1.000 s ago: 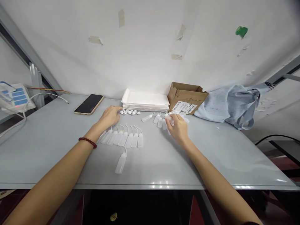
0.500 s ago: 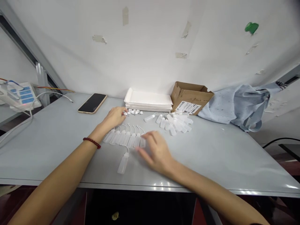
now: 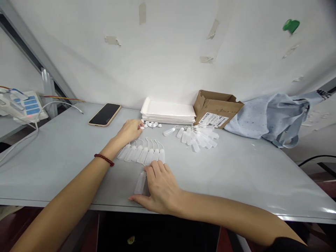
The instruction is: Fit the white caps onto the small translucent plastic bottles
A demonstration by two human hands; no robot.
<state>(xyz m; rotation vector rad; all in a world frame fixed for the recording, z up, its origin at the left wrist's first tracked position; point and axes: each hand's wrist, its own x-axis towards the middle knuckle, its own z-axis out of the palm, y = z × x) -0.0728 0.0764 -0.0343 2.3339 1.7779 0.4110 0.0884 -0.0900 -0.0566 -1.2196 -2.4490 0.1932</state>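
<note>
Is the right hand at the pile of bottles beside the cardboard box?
No, the right hand is at the single bottle in front of the row of bottles.

white label point(image 3: 213, 119), cardboard box point(image 3: 204, 105): print too small | box handwriting point(image 3: 225, 110): unclear | blue cloth point(image 3: 258, 115) lettering point(image 3: 324, 94): unreadable

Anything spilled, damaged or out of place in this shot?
No spill shows. Two untidy spots: ragged tape scraps stuck to the wall, and a heap of translucent bottles lying at mixed angles by the cardboard box, unlike the orderly row of bottles.
</note>
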